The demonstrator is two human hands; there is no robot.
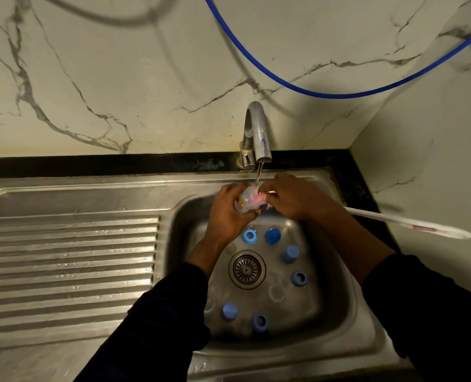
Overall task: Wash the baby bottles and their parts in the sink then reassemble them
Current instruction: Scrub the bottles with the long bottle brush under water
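On my feed I see a pale marble-look wall (146,78) veined in grey, meeting a side wall (435,161) at a corner on the right. A blue hose (325,93) sags across it and throws a dark shadow. A blurred grey cable (104,19) loops near the top. Below, a black counter (91,164) strip borders a ribbed steel drainboard (68,257). The light is dim and yellowish.

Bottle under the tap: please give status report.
Left hand grips bottle under running tap. Right hand holds brush at bottle mouth. Blue parts loose in sink.
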